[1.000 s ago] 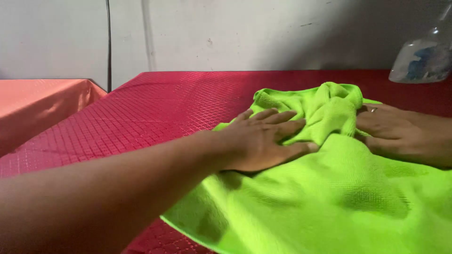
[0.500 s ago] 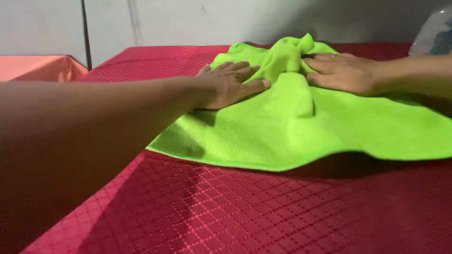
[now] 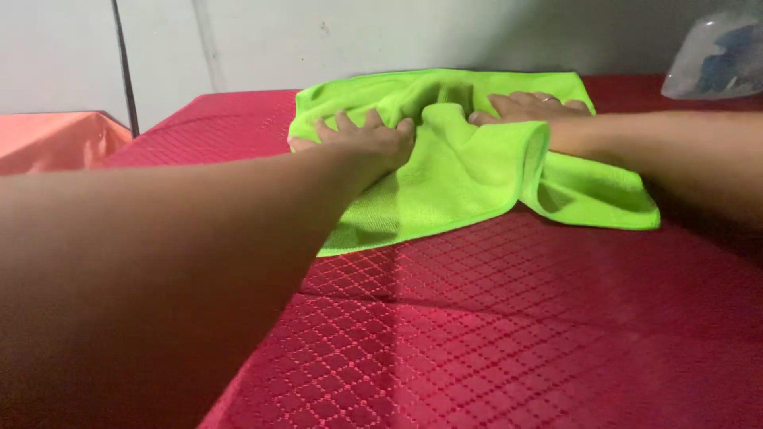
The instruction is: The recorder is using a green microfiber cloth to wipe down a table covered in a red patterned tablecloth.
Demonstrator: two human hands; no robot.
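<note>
I have my left hand [image 3: 362, 139] and right hand [image 3: 528, 107] open, flat on the bright green microfibre cloth [image 3: 461, 171], whose middle between them remains bunched, not yet smoothed.

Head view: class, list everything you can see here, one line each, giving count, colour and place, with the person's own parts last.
cloth: one, bright green, rumpled on the far middle of the table
table cover: one, red with a diamond pattern, fills the foreground
second cover: one, orange-pink, far left
clear plastic object: one, with blue inside, top right corner
wall: pale, behind the table
left hand: one, flat, fingers spread on the cloth
right hand: one, flat on the cloth's far edge, ring on a finger
</note>
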